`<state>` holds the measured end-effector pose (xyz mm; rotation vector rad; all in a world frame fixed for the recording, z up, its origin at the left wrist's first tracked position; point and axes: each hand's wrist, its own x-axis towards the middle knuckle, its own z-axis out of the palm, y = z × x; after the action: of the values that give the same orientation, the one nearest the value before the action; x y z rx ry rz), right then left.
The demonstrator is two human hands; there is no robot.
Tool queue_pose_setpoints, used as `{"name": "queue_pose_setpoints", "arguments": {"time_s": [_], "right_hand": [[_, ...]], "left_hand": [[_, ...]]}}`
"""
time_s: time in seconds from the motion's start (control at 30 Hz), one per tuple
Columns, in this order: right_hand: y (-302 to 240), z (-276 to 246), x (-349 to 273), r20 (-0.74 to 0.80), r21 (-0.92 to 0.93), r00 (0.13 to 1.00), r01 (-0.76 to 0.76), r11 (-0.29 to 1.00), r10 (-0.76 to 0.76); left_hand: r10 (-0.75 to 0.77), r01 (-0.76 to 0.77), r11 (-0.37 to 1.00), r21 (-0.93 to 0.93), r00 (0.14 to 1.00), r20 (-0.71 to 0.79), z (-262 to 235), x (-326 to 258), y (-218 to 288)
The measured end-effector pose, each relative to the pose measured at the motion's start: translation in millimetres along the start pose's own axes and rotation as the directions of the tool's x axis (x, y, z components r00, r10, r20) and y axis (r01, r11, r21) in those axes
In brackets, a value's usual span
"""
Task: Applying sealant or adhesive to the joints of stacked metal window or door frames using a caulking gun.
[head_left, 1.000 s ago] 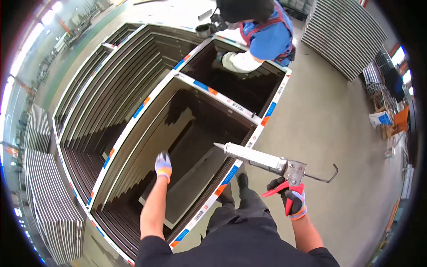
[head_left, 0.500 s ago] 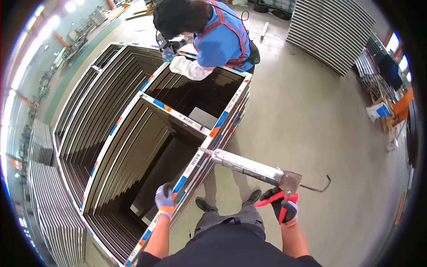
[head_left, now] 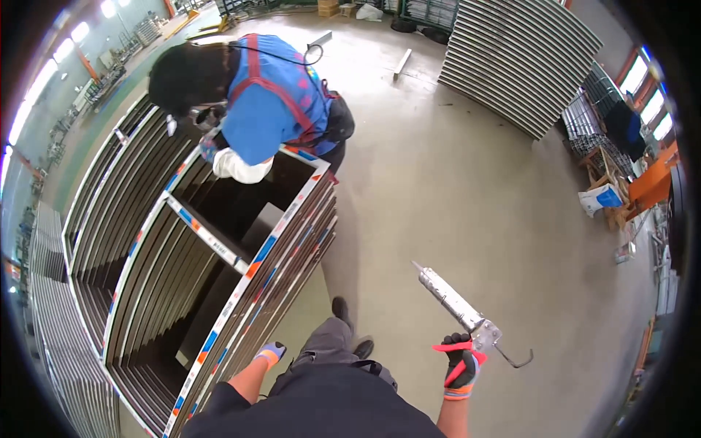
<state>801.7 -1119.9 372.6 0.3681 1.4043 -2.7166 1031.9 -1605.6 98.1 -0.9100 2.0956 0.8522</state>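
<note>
My right hand (head_left: 460, 369), in a black and red glove, grips the handle of a silver caulking gun (head_left: 458, 305) whose nozzle points up and to the left over the concrete floor. My left hand (head_left: 270, 355), in a grey glove with an orange cuff, hangs beside the near edge of the top window frame (head_left: 252, 270), close to it; its fingers look curled and I see nothing in them. That white frame with blue and orange tape lies on a stack of frames. A co-worker in a blue vest (head_left: 266, 106) bends over the far end of the frame.
More stacked frames (head_left: 95, 219) lie to the left. A pile of ribbed metal panels (head_left: 515, 62) leans at the back right. Racks, a small cart and boxes (head_left: 606, 193) stand along the right side. My feet (head_left: 343, 321) stand on the grey floor beside the stack.
My view has swung right and back from the frame stack. The caulking gun has come off the frame and now points over the floor. My left hand has left the frame's inside.
</note>
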Motion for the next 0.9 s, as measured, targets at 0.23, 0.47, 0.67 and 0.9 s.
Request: {"name": "queue_pose_setpoints", "arguments": {"time_s": [0.23,0.47,0.67,0.9], "right_hand": [[38,-40,137,-0.411,0.055,0.911,0.065,0.996,-0.037],[43,-81,204,-0.763,-0.041,0.63,0.177,0.983,-0.145],[51,-177,325,-0.623,0.426,0.745,0.068,0.902,0.238],[-10,-134,592,-0.471,0.145,0.859,-0.146,0.979,0.198]], "left_hand": [[0.168,-0.178,0.982,-0.06,0.976,-0.138,-63,153,162],[0.493,-0.538,0.823,0.182,0.836,0.241,-165,245,497],[0.6,-0.613,0.777,0.141,0.79,0.129,-210,325,732],[0.515,-0.522,0.841,0.146,0.853,0.083,-272,382,851]]}}
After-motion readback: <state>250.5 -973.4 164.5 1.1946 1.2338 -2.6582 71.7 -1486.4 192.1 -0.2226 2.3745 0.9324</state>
